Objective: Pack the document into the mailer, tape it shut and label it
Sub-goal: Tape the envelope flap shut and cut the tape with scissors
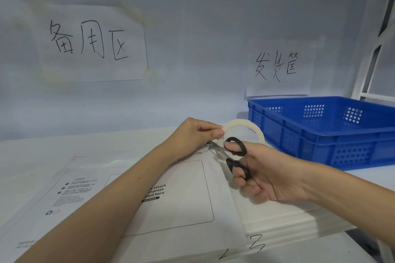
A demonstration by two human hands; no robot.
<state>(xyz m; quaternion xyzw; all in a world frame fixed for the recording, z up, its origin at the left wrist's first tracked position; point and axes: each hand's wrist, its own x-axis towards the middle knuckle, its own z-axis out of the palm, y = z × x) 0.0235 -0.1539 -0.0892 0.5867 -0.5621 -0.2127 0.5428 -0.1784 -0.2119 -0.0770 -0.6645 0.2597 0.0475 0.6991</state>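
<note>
Scissors (232,153) sit in your right hand (263,175), blades pointing left toward the tape roll (245,127) pinched by your left hand (198,132), probably at a pulled strip; mailer (171,198) lies flat below, near the bench front edge.

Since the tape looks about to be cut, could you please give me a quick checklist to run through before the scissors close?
1. Tape roll held: ok, the left hand pinches its rim above the mailer.
2. Scissors gripped: ok, the right hand has fingers through both black handles.
3. Blades at the tape: cannot tell, the tips are partly hidden behind the left hand.
4. Fingers away from the blades: cannot tell, the left hand is very close to them.
5. Mailer lying flat on the table: ok, waybill box facing up.
6. Flap taped down: cannot tell, the arms cover that edge.
</note>
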